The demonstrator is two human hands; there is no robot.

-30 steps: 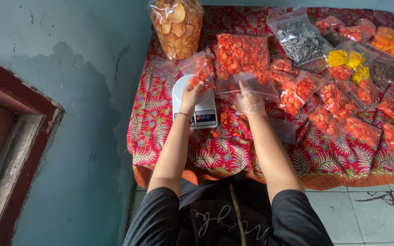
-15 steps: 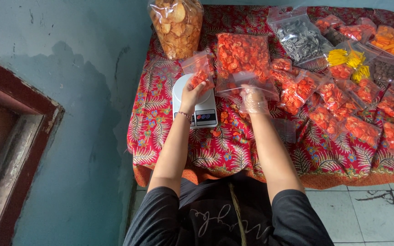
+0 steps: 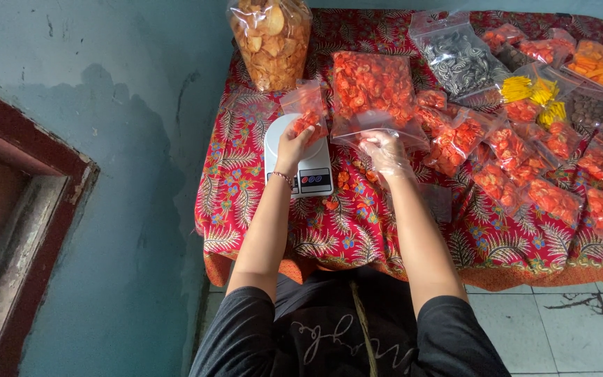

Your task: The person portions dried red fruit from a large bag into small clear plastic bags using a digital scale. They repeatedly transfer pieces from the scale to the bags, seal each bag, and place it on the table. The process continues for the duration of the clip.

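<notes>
the left hand point(image 3: 293, 144) holds a small bag point(image 3: 306, 112) of red snacks over the white scale point(image 3: 301, 167), and the gloved right hand point(image 3: 385, 150) reaches its fingers into the big bag point(image 3: 373, 94).

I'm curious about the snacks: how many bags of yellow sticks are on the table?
2. One bag of yellow sticks lies right of the big dark-snack bag; the other yellow bag sits just beside it, further right. More may hide under neighbouring bags.
</notes>
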